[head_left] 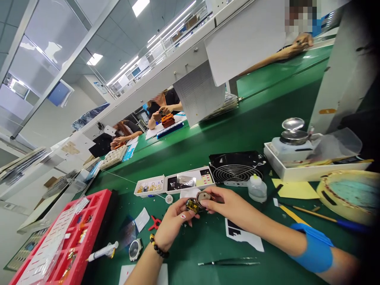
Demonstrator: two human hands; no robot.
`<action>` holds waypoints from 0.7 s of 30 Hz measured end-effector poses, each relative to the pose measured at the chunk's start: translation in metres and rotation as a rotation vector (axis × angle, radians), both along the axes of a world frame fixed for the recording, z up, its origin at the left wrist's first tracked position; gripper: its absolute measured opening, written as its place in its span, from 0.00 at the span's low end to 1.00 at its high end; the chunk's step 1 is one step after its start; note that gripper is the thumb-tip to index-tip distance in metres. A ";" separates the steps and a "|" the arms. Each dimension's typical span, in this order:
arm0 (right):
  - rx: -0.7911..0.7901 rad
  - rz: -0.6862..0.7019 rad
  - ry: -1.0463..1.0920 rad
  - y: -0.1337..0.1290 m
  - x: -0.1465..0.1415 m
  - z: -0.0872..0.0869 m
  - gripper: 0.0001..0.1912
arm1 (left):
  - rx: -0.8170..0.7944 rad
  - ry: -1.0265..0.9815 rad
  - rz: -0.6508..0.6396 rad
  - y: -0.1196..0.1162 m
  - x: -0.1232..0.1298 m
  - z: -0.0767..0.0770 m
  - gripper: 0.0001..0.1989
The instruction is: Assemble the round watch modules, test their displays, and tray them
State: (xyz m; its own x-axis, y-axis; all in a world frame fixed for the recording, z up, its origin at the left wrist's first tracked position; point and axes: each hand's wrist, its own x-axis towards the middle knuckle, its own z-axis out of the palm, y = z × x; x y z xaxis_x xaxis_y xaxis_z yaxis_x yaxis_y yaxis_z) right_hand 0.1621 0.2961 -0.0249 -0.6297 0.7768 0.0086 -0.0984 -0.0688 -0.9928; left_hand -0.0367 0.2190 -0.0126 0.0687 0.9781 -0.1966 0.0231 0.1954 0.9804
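My left hand (177,213) is closed around a small black-and-yellow module (192,205), its thumb lying near the lower edge. Between the thumb and fingers of my right hand (218,198) is a round greyish cover (204,196), tilted up beside the module. The two parts are close together; whether they are joined I cannot tell. Below my hands, tweezers (228,261) lie on the green bench. A round watch case (135,249) rests left of my left forearm, near a red clip (154,223) and a syringe (103,251).
A red compartment tray (96,213) stands at left. Behind my hands are white parts boxes (150,186), a black fan (236,170) and a clear bottle (257,189). A yellow round container (329,198) and white bin (285,172) stand at right. Co-workers sit across the bench.
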 end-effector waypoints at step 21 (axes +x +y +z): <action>0.135 -0.115 -0.206 -0.011 0.002 -0.010 0.10 | 0.016 0.009 -0.020 -0.007 0.014 0.004 0.25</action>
State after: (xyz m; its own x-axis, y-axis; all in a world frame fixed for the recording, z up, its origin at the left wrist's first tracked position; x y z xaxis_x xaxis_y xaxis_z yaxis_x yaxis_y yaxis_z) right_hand 0.1636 0.2851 -0.0351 -0.5370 0.8436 -0.0022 0.1073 0.0658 -0.9921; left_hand -0.0231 0.2125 -0.0087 0.0863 0.9795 -0.1820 0.0353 0.1795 0.9831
